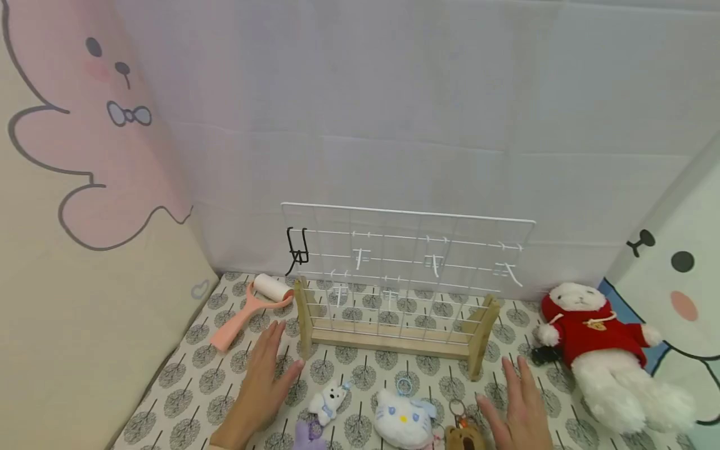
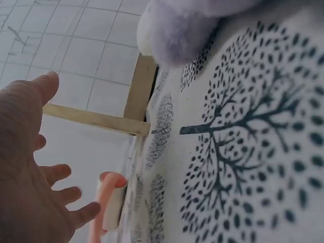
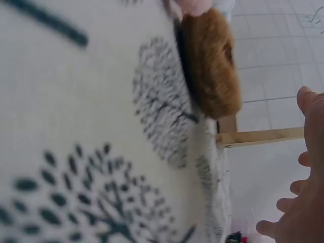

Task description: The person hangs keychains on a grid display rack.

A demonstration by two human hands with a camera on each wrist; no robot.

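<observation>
In the head view my left hand is held over the patterned cloth, fingers extended, holding nothing. My right hand is likewise open on the other side, nothing in it. Between them lie small plush keychains: a white dog, a white cat head with a blue bow, a brown bear beside the right hand, and a purple plush cut off by the frame. Beyond the hands stands a white wire grid rack on a wooden base. The right wrist view shows the bear plush closer.
White hooks hang on the grid, with a black hook at its upper left. A peach-handled lint roller lies left of the rack. At right, a white plush doll in a red hoodie leans near the printed curtain, a small black object beside it.
</observation>
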